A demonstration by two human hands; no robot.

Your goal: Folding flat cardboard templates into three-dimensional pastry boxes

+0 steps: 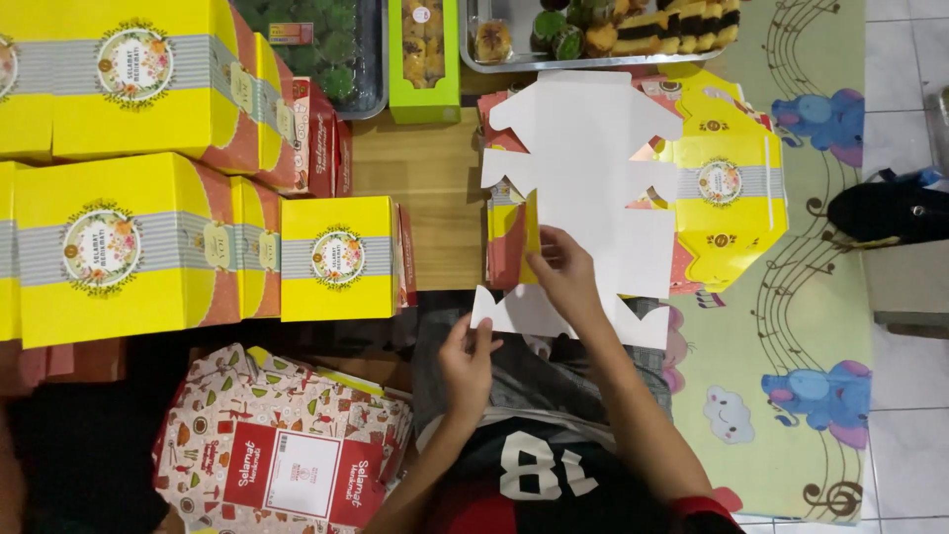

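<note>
Assembled glossy yellow boxes (129,247) fill the frame's left side. At centre, a flat die-cut cardboard blank (583,188), white side up, lies over a wooden table (435,188). It looks like early folding: the right hand (565,272) presses its middle, the left hand (467,361) pinches its lower edge; creasing flaps likely follows.
</note>
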